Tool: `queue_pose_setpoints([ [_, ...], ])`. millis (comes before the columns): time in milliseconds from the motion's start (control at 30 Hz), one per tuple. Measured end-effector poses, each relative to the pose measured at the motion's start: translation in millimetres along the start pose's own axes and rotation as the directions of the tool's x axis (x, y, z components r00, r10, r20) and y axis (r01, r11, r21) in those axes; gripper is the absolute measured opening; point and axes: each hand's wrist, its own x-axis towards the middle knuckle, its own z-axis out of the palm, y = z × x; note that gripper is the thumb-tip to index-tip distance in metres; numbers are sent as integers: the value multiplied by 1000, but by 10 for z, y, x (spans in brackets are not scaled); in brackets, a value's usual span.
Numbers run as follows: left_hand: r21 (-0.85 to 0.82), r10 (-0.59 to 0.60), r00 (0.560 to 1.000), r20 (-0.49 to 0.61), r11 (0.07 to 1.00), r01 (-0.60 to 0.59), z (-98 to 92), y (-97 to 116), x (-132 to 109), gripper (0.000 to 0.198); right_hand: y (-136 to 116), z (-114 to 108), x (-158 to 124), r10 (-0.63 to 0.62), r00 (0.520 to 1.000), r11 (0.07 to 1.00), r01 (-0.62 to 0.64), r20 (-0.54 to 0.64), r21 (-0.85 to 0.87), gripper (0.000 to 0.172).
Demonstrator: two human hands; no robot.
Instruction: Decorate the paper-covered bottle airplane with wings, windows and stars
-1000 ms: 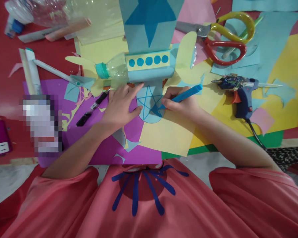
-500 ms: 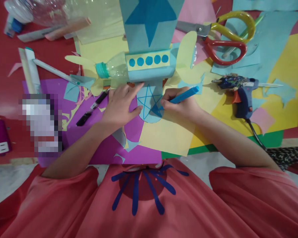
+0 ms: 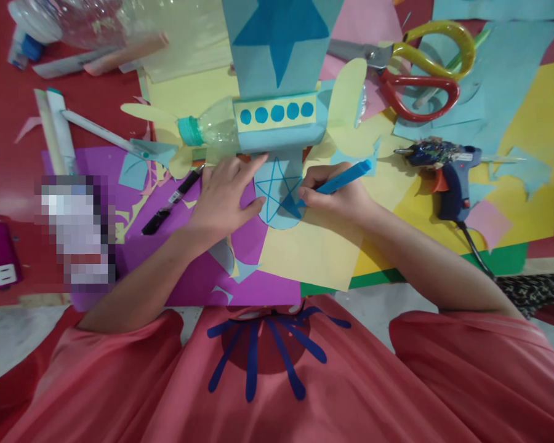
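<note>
My right hand (image 3: 335, 191) is closed around a blue marker (image 3: 344, 176), its tip low at the right side of a star outline. That star is drawn on a rounded light-blue paper wing (image 3: 277, 215), and its lower right point is filled in blue. My left hand (image 3: 228, 194) lies with fingers apart at the wing's left edge, index finger and thumb touching it. Above the hands lies a plastic bottle (image 3: 216, 126) with a green cap, wrapped in light-blue paper. A cream strip (image 3: 277, 126) with blue dots runs along it. The far wing (image 3: 258, 67) carries a filled blue star.
Scissors (image 3: 378, 56) with yellow and red handles lie at the upper right. A glue gun (image 3: 452, 163) rests on the right, its cord trailing down. At left are a black pen (image 3: 173, 200), several markers (image 3: 104, 132) and paper scraps. Another clear bottle (image 3: 87, 21) is at the upper left.
The blue marker has shifted very slightly at its back end, with its tip still by the star's lower right point. My left hand has not visibly moved.
</note>
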Motion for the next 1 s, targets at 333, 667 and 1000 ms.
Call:
queue_pose_setpoints([
  [333, 3, 7, 1000, -2, 1000, -7, 10, -17, -2, 60, -45, -14, 9, -5, 1000, 1000, 5, -20, -15, 30],
  [667, 3, 17, 1000, -15, 1000, -17, 13, -19, -2, 59, -34, 4, 3, -15, 999, 998, 12, -40, -68, 30],
  [1000, 5, 23, 999, -41, 1000, -23, 27, -35, 2, 57, 17, -47, 4, 3, 1000, 998, -1, -22, 69, 31],
])
